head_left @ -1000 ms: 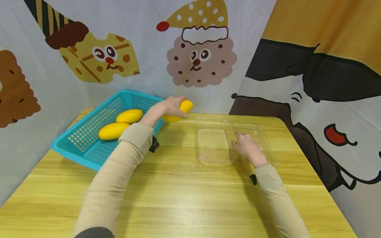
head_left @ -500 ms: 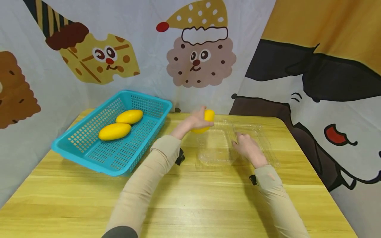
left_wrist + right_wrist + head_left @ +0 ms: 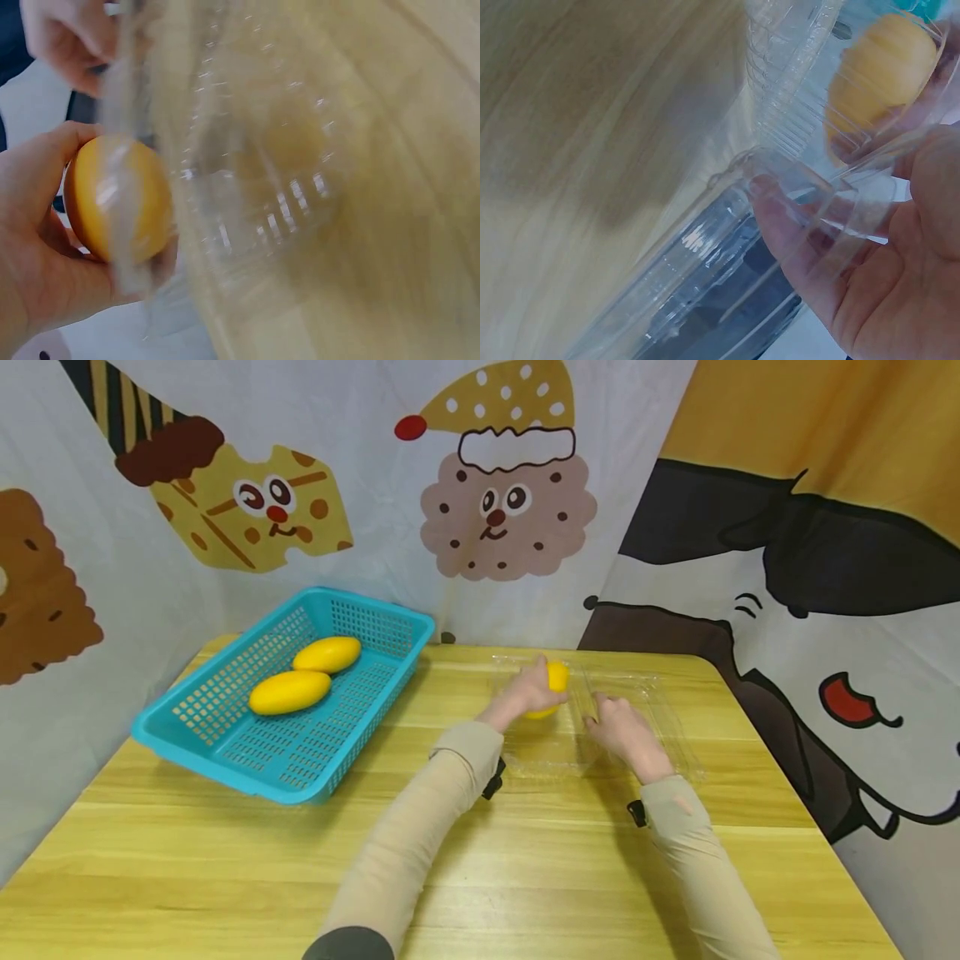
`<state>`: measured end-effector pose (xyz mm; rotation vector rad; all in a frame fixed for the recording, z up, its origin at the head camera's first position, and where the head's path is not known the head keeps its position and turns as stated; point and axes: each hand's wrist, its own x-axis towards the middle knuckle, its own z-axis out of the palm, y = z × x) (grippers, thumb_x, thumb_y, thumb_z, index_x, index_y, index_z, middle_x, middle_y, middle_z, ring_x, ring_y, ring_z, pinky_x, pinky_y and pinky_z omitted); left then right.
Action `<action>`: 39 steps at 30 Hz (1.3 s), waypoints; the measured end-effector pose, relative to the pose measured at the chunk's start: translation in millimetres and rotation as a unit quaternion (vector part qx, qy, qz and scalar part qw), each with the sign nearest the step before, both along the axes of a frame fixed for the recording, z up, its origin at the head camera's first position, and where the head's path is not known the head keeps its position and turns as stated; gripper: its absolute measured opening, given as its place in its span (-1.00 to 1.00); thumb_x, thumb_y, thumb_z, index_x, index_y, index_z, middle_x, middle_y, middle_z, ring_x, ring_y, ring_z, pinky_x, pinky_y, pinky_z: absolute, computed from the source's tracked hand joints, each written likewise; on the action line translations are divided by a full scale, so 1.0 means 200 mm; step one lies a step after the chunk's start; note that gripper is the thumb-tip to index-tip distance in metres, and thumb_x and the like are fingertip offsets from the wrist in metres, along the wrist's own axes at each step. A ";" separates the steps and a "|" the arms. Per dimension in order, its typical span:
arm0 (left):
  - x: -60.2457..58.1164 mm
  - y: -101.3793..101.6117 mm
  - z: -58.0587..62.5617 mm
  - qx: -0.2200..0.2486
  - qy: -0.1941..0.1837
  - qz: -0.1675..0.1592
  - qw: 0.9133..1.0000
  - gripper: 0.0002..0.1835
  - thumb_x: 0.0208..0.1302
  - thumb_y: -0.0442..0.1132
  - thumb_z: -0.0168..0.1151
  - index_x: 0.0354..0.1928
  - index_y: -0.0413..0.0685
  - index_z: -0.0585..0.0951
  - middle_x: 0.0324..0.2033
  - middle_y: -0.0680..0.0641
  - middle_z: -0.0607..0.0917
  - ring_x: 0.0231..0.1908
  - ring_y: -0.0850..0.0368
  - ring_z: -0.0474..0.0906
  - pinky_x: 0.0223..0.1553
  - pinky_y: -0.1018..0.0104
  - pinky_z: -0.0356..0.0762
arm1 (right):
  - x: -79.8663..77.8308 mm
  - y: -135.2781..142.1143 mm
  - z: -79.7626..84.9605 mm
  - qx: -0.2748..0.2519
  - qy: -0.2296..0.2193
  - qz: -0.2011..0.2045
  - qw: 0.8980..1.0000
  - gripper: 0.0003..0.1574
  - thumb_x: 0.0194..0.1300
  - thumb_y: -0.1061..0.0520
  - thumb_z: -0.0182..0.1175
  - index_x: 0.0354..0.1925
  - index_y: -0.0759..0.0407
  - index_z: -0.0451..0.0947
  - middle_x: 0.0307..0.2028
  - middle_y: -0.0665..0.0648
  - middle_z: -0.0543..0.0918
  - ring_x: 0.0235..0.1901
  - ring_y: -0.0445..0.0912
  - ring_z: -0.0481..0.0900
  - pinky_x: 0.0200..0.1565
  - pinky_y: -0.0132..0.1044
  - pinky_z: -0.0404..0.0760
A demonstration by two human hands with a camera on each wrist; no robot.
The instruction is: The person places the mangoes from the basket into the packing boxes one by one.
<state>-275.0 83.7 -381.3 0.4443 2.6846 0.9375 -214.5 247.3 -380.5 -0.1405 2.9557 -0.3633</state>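
My left hand (image 3: 531, 687) grips a yellow mango (image 3: 557, 677) over the left half of a clear plastic clamshell box (image 3: 547, 756) lying spread on the table. In the left wrist view the fingers curl round the mango (image 3: 124, 199), and part of the clear box (image 3: 247, 172) shows in front of it. My right hand (image 3: 624, 731) holds the box near its middle fold. Seen from the right wrist, the fingers pinch the box's clear edge (image 3: 780, 169). Whether the mango touches the box floor I cannot tell.
A blue perforated basket (image 3: 360, 727) stands at the left of the wooden table (image 3: 480, 877). In it lie two more mangoes, a nearer one (image 3: 289, 692) and a farther one (image 3: 327, 655). A printed cloth (image 3: 360, 602) hangs behind the table.
My left hand has carried the mango from above the basket's right rim rightward and down to the box's left half. The right hand and the box have stayed in place.
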 end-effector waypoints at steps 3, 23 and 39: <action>0.01 0.03 -0.03 -0.029 0.011 0.009 0.999 -0.16 0.26 0.07 0.17 0.41 -0.15 0.05 0.02 -0.23 0.55 -0.03 -0.07 0.55 -0.07 0.15 0.57 | 0.00 0.00 0.00 -0.001 0.001 0.001 1.000 -0.28 0.41 0.06 -0.02 0.37 0.44 0.10 0.23 0.57 0.34 0.05 0.33 0.52 -0.01 0.15 0.55; 0.02 0.07 -0.06 -0.039 0.037 -0.013 0.998 -0.39 0.44 -0.01 -0.05 0.39 -0.15 0.15 -0.22 -0.16 0.61 -0.54 0.18 0.50 -0.56 0.42 0.48 | 0.00 0.01 -0.02 0.003 0.012 0.003 1.000 -0.28 0.40 0.06 0.00 0.36 0.44 0.13 0.19 0.57 0.39 -0.05 0.25 0.59 -0.13 0.06 0.61; -0.05 -0.12 0.18 -0.080 0.099 -0.045 0.991 -0.53 0.46 -0.04 -0.10 0.26 -0.19 0.37 0.09 -0.18 0.59 -0.19 0.03 0.63 -0.15 0.21 0.63 | 0.00 0.01 -0.02 0.010 0.012 0.000 1.000 -0.28 0.41 0.04 -0.01 0.36 0.42 0.13 0.20 0.55 0.38 0.10 0.36 0.47 0.04 0.19 0.51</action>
